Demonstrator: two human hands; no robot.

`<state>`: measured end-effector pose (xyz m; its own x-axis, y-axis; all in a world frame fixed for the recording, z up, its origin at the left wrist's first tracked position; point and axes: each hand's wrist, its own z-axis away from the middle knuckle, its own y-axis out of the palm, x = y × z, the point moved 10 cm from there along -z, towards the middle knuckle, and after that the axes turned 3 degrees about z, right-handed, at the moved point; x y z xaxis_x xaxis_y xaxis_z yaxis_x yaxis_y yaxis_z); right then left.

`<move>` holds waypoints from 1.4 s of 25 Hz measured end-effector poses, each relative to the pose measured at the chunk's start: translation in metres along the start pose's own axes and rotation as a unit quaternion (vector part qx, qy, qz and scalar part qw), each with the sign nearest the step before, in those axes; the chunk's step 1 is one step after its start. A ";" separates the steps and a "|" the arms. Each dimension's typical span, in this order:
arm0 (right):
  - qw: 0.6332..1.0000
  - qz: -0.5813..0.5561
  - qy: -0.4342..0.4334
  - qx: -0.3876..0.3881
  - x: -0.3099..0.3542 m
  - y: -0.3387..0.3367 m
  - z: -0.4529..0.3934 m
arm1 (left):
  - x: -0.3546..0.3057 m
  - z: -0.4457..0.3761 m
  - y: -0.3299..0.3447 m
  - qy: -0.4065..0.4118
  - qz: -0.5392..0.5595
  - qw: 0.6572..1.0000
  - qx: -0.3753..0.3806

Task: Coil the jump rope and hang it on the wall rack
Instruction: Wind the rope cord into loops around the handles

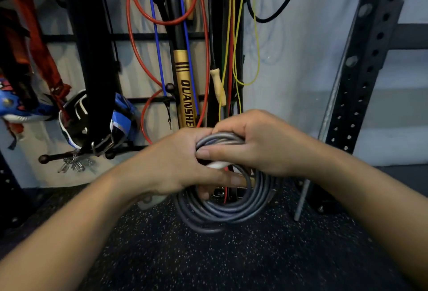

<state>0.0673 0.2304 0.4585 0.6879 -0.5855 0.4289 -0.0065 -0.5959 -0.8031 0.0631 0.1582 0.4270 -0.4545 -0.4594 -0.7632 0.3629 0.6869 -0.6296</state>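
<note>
A grey jump rope (pixel 222 212) hangs in a round coil of several loops between my hands, in front of the wall rack (pixel 139 36). My left hand (pixel 171 165) grips the coil's top from the left, fingers reaching through the loop. My right hand (pixel 257 144) closes over the top of the bundle from the right, thumb pressed on the strands. A white handle (pixel 217 164) peeks out under my right thumb. The rope's other end is hidden by my hands.
The black rack holds red (pixel 134 43), blue and yellow (pixel 254 43) ropes, a gold-and-black bat (pixel 184 87), a wooden rope handle (pixel 217 87), a black belt, straps and keys (pixel 74 163). A perforated steel upright (pixel 366 59) stands at the right. Speckled rubber floor lies below.
</note>
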 end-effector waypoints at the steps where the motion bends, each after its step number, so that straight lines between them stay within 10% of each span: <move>1: 1.000 0.003 0.007 -0.002 -0.002 0.001 0.002 | 0.005 -0.001 -0.001 -0.008 0.002 1.000 0.000; 11: 0.957 -0.204 0.147 -0.146 -0.041 -0.041 0.015 | 0.012 0.007 -0.043 -0.001 0.075 0.988 -0.136; 23: 0.907 -0.277 0.108 -0.299 -0.045 -0.001 0.022 | 0.032 0.001 -0.031 0.022 0.374 0.897 -0.235; 35: 0.911 -0.287 0.076 -0.286 -0.040 0.010 -0.004 | 0.034 0.022 -0.067 0.088 0.137 0.933 -0.320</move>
<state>0.0368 0.2459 0.4352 0.5896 -0.1315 0.7969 -0.0854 -0.9913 -0.1003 0.0414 0.0837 0.4400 -0.5635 -0.1552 -0.8114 -0.0497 0.9868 -0.1542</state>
